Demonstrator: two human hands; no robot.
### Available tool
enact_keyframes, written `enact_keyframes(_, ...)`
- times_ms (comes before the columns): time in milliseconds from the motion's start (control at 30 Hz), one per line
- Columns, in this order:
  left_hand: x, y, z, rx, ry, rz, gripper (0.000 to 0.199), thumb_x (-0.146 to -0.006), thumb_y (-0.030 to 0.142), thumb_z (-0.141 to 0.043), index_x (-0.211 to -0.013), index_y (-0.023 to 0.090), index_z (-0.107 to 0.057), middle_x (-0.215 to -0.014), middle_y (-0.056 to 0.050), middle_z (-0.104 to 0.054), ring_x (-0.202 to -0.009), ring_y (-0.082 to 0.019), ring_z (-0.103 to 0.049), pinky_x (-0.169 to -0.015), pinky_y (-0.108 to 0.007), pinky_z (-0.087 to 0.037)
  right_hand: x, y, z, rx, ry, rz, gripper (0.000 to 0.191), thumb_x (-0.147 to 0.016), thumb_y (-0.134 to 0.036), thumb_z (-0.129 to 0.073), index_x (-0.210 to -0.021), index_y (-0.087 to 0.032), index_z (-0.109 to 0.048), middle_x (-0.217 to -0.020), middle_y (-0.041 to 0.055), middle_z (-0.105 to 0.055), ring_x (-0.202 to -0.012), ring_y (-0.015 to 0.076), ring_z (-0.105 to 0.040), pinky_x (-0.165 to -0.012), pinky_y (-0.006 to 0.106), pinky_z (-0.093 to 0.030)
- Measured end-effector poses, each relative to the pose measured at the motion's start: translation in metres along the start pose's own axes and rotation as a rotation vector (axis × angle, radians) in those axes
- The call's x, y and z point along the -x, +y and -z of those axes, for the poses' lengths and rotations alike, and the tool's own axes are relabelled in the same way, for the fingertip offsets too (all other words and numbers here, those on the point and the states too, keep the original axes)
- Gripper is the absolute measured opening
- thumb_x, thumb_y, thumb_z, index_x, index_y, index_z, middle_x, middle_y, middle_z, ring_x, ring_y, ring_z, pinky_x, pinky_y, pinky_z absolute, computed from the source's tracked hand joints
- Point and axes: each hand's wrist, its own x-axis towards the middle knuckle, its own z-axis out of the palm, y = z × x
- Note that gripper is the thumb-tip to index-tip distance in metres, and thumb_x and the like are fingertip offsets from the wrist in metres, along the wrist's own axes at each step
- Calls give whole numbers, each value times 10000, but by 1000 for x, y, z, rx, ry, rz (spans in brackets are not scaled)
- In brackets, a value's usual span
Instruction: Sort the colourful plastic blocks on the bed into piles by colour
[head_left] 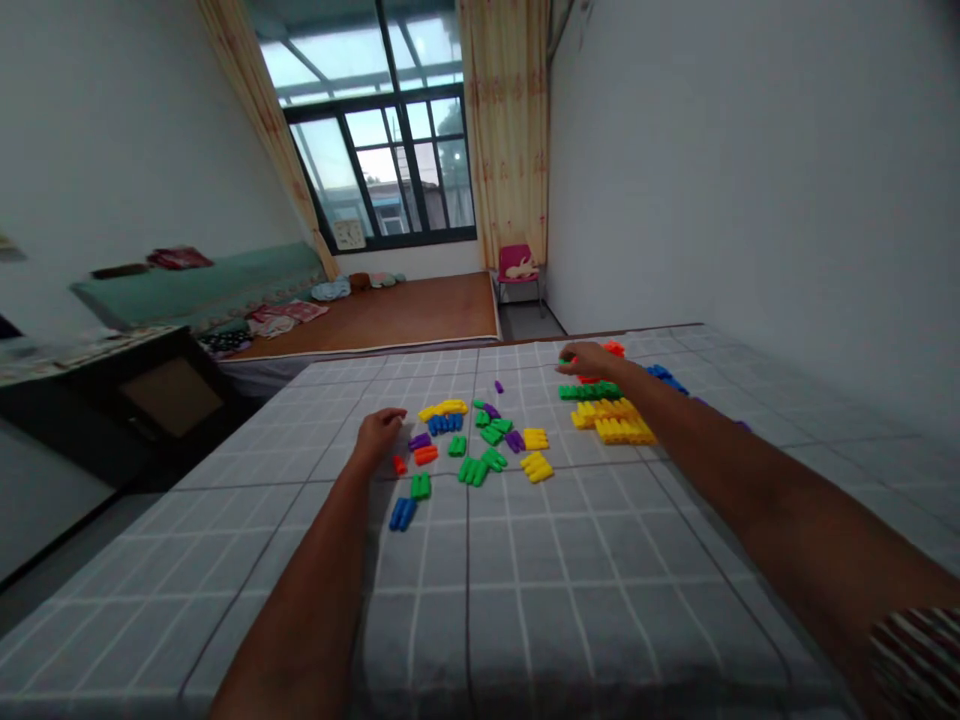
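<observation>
My left hand (380,436) rests on the checked cloth, fingers loosely bent and apart, with nothing visible in them. Beside it lie a purple piece (420,441), an orange-red piece (426,455) and a smaller red piece (400,465). My right hand (590,361) reaches to the far right, fingers closed; a bit of a green plastic piece (564,363) shows at the fingertips. Orange-red pieces (614,349) lie partly hidden behind that hand. Nearer to me are a green row of joined pieces (590,392) and yellow rows (615,420), partly covered by my right forearm.
Loose green pieces (472,471), yellow pieces (536,466) and a blue piece (403,514) lie mid-cloth. Blue pieces (667,378) sit beyond my right forearm. Past the cloth's far edge are a brown bed surface (420,310) and a pink chair (516,262). A dark cabinet (165,400) stands left.
</observation>
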Motion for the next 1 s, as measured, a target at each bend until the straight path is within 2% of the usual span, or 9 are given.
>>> enact_keyframes(167,8,-13,-13,88,2,23,320,-764,269,-538,-1010,209,-734,-1016,-36,-754,-961,-210,-682,-872,-309,-523,9,33,-15,92,-117,39,323,-839,-431,-623,-1043,-199,-715,-1093,86,-719,-955,221,-644,-785,280,-442)
enact_keyframes(300,11,-12,-10,138,-37,-3,330,-757,296,-546,-1011,194,-732,-1009,-40,-756,-962,-210,-679,-882,-315,-528,16,41,-32,131,-147,59,365,-839,-456,-624,-1090,-205,-709,-1140,113,-705,-1018,262,-641,-847,337,-451)
enact_keyframes(400,13,-12,-8,162,-41,-43,327,-755,308,-558,-998,180,-736,-1013,-52,-755,-965,-208,-677,-887,-313,-526,17,37,-30,154,-148,20,447,-825,-489,-635,-1145,-182,-694,-1184,137,-686,-1063,287,-628,-867,360,-456)
enact_keyframes(467,13,-12,-9,156,-43,-46,326,-764,316,-559,-1000,181,-737,-1011,-53,-754,-950,-202,-682,-872,-303,-528,18,22,-25,160,-70,13,475,-848,-502,-603,-1178,-169,-678,-1220,146,-668,-1087,288,-616,-875,360,-454)
enact_keyframes(533,14,-13,-12,133,-45,-34,325,-777,311,-555,-1018,188,-736,-1020,-53,-752,-951,-197,-681,-864,-298,-527,19,-8,-21,112,-8,90,431,-896,-475,-540,-1183,-182,-675,-1191,127,-684,-1045,257,-635,-844,330,-460)
enact_keyframes(667,16,-12,-13,78,-27,-49,306,-781,287,-560,-1009,204,-747,-1036,-54,-748,-956,-202,-677,-863,-301,-522,25,-82,-30,-12,-116,410,334,-898,-376,-551,-1176,-242,-679,-1076,67,-728,-900,192,-673,-745,261,-462)
enact_keyframes(733,18,-12,-12,55,-29,-67,311,-781,269,-550,-1010,206,-750,-1037,-53,-747,-954,-205,-675,-867,-303,-519,26,-110,-39,-3,-178,482,335,-858,-328,-604,-1178,-259,-677,-1075,59,-728,-914,196,-673,-750,257,-461)
enact_keyframes(900,19,-15,-11,65,-70,-64,349,-787,267,-535,-1066,204,-735,-1046,-49,-744,-958,-205,-670,-867,-309,-518,25,-139,-50,56,-255,462,406,-774,-179,-652,-1174,-240,-665,-1169,71,-692,-1015,207,-650,-817,255,-460)
enact_keyframes(1000,17,-15,-11,52,-94,-37,353,-791,284,-539,-1079,212,-729,-1014,-42,-750,-959,-212,-666,-858,-316,-520,27,-146,-49,58,-253,419,401,-784,-226,-651,-1185,-199,-646,-1178,91,-688,-1025,218,-646,-812,250,-466)
